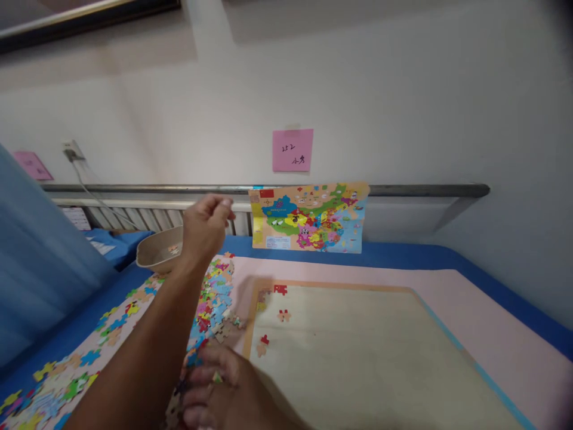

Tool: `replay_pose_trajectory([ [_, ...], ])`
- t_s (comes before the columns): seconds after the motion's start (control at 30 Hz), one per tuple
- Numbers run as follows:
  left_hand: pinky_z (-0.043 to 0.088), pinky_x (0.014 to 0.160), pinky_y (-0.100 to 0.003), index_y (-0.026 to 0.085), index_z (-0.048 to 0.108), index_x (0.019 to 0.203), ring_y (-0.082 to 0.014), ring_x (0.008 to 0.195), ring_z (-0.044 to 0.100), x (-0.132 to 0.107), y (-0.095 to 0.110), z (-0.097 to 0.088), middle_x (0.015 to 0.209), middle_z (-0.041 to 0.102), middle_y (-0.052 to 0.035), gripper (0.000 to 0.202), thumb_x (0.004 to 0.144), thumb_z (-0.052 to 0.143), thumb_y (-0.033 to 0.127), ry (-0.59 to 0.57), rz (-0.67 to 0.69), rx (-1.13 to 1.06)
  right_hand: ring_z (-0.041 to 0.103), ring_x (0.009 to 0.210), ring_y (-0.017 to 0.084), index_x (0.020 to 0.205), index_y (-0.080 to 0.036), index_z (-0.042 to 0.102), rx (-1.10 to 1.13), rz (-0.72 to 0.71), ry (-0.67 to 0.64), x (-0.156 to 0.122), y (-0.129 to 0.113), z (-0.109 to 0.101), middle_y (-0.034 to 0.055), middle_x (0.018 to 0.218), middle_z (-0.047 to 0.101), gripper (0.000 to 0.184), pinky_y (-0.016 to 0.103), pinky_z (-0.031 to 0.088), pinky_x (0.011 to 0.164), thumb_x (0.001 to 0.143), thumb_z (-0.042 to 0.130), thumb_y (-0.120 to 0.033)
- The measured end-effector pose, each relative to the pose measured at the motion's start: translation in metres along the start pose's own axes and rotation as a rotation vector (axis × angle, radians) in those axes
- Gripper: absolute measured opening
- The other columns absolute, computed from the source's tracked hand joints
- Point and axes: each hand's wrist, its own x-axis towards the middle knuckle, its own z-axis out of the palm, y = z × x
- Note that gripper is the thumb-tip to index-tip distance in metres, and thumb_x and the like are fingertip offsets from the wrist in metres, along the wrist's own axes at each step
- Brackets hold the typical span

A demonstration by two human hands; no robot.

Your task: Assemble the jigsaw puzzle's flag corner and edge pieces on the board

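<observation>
puzzle board (367,352): long axis left-right | left hand (206,227) raised beyond its left edge, fingers pinched, contents unclear | right hand (224,388) curled on loose pieces (215,298) beside it

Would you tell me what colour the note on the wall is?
The note is pink, with dark handwriting; head view.

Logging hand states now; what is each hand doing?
Left hand: raised, fingers pinched; holding anything cannot be told.
Right hand: resting on puzzle pieces; grip unclear.
</observation>
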Motion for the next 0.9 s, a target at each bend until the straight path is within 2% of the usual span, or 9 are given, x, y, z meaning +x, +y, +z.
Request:
replay_pose_trajectory([
  [0.03, 0.040, 0.052, -0.021, 0.021, 0.072, 0.073, -0.0113, 0.054, 0.055, -0.013, -0.002, -0.008, 0.062, 0.067, 0.0017, 0.019, 0.088, 0.065, 0.031, -0.120, -0.031, 0.063, 0.074, 0.085, 0.022, 0.110, -0.024, 0.063, 0.101, 0.042, 0.039, 0.002, -0.010, 0.001, 0.0036, 0.096, 0.074, 0.064, 0.039, 0.055, 0.082, 0.059, 0.095, -0.046],
  [0.13, 0.044, 0.060, -0.024, 0.023, 0.074, 0.077, -0.0152, 0.065, 0.063, -0.061, -0.003, -0.040, 0.070, 0.071, 0.0008, 0.021, 0.090, 0.064, 0.035, -0.458, -0.036, 0.215, 0.074, 0.094, 0.024, 0.122, -0.020, 0.061, 0.207, -0.083, 0.192, -0.001, -0.042, 0.003, 0.0088, 0.105, 0.076, 0.067, 0.045, 0.053, 0.095, 0.065, 0.092, -0.040],
  [0.23, 0.048, 0.071, -0.027, 0.025, 0.073, 0.084, -0.0163, 0.076, 0.066, -0.105, 0.001, -0.072, 0.080, 0.072, 0.0014, 0.021, 0.097, 0.056, 0.027, -0.625, -0.078, 0.289, 0.072, 0.103, 0.025, 0.124, -0.019, 0.062, 0.267, -0.170, 0.148, -0.005, -0.066, 0.001, 0.0100, 0.109, 0.077, 0.064, 0.047, 0.048, 0.105, 0.069, 0.091, -0.032],
  [0.4, 0.049, 0.087, -0.034, 0.028, 0.073, 0.098, -0.0204, 0.099, 0.065, -0.145, 0.004, -0.093, 0.100, 0.073, -0.0033, 0.024, 0.101, 0.051, 0.020, -0.580, 0.036, 0.403, 0.068, 0.107, 0.025, 0.108, -0.020, 0.067, 0.265, -0.159, 0.069, 0.000, -0.073, -0.007, 0.0093, 0.109, 0.074, 0.045, 0.048, 0.049, 0.103, 0.080, 0.085, -0.050],
  [0.53, 0.047, 0.083, -0.038, 0.027, 0.072, 0.104, -0.0228, 0.096, 0.062, -0.164, 0.000, -0.084, 0.102, 0.071, -0.0048, 0.021, 0.093, 0.059, 0.015, -0.655, 0.100, 0.459, 0.066, 0.111, 0.027, 0.113, -0.021, 0.065, 0.215, -0.122, 0.097, 0.001, -0.063, -0.008, 0.0088, 0.113, 0.071, 0.061, 0.045, 0.051, 0.098, 0.080, 0.079, -0.071],
  [0.67, 0.046, 0.080, -0.038, 0.026, 0.068, 0.099, -0.0234, 0.093, 0.062, -0.180, -0.006, -0.076, 0.098, 0.069, -0.0037, 0.021, 0.086, 0.063, 0.011, -0.690, 0.063, 0.493, 0.065, 0.113, 0.028, 0.119, -0.022, 0.063, 0.100, -0.117, 0.105, -0.004, -0.048, -0.004, 0.0085, 0.117, 0.071, 0.066, 0.043, 0.052, 0.094, 0.082, 0.071, -0.077],
  [0.77, 0.047, 0.076, -0.036, 0.025, 0.064, 0.092, -0.0222, 0.086, 0.062, -0.186, -0.014, -0.080, 0.091, 0.068, -0.0035, 0.014, 0.088, 0.058, 0.013, -0.662, 0.067, 0.475, 0.065, 0.113, 0.026, 0.121, -0.023, 0.065, -0.268, -0.187, 0.110, -0.005, -0.059, -0.010, 0.0085, 0.119, 0.071, 0.056, 0.040, 0.050, 0.095, 0.097, 0.052, -0.072],
  [0.83, 0.048, 0.078, -0.036, 0.025, 0.064, 0.096, -0.0221, 0.087, 0.063, -0.185, -0.022, -0.086, 0.093, 0.069, -0.0042, 0.018, 0.090, 0.053, 0.013, -0.645, 0.087, 0.502, 0.065, 0.112, 0.023, 0.116, -0.023, 0.068, -0.784, -0.221, 0.108, -0.007, -0.085, -0.024, 0.0071, 0.115, 0.073, 0.037, 0.038, 0.046, 0.098, 0.104, 0.049, -0.052],
  [0.9, 0.048, 0.079, -0.035, 0.025, 0.066, 0.100, -0.0225, 0.090, 0.065, -0.183, -0.031, -0.090, 0.097, 0.070, -0.0047, 0.025, 0.088, 0.051, 0.010, -0.700, 0.057, 0.586, 0.065, 0.105, 0.020, 0.106, -0.022, 0.070, -1.381, -0.250, 0.278, -0.010, -0.119, -0.044, 0.0056, 0.110, 0.073, 0.020, 0.032, 0.044, 0.091, 0.102, 0.052, -0.030],
])
